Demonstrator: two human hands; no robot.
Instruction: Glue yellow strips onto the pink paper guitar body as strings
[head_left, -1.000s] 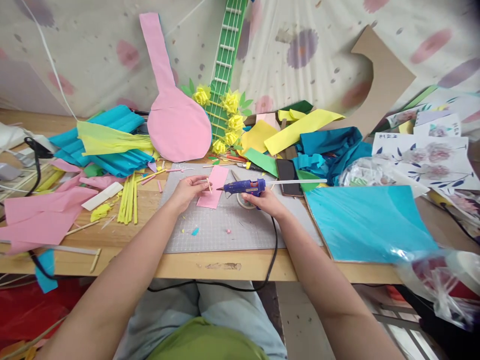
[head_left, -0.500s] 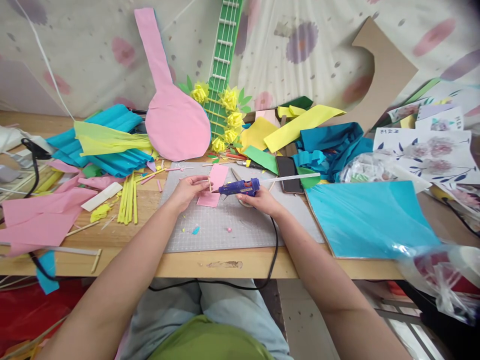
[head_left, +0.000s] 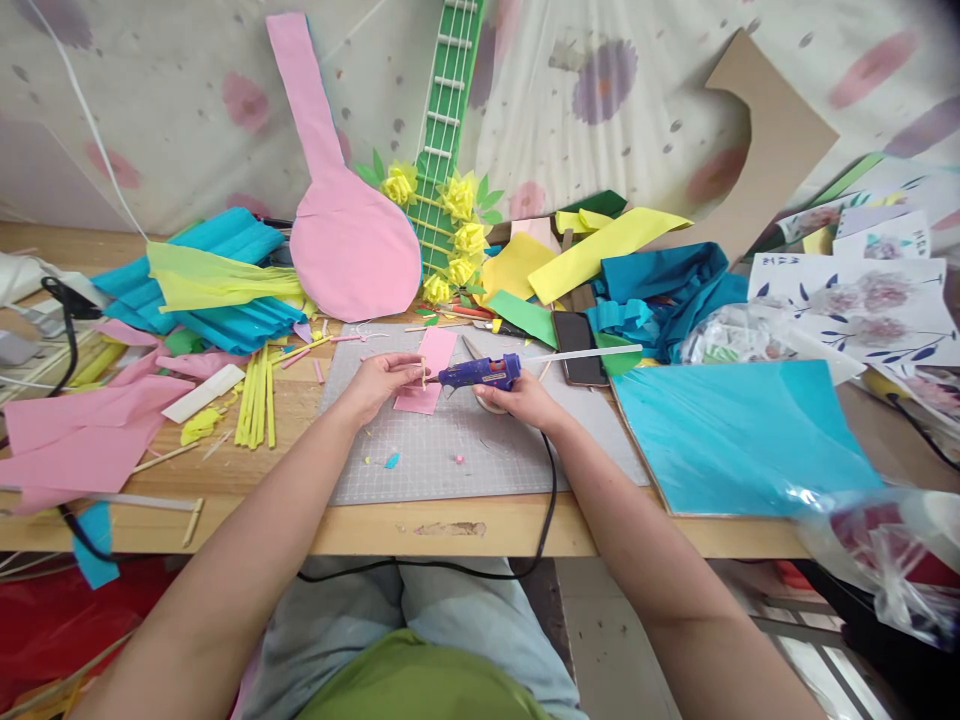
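Held a purple glue gun (head_left: 484, 373) in the right hand (head_left: 526, 402) at frame centre, with the nozzle (head_left: 433, 379) touching or just beside a small pale piece (head_left: 424, 374) pinched in the left hand (head_left: 380, 383). Had a pink guitar-shaped cutout (head_left: 354, 245) upper left of centre, near 5 yellow flowers (head_left: 459, 197).

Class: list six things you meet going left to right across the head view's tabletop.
Large pink sheet, yellow strips, left hand, glue gun body, smartphone, flat blue panel.

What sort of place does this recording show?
Probably a craft workspace: the right hand holds a blue glue gun above a gray cutting mat, with a pink banjo-shaped piece standing behind the mat.
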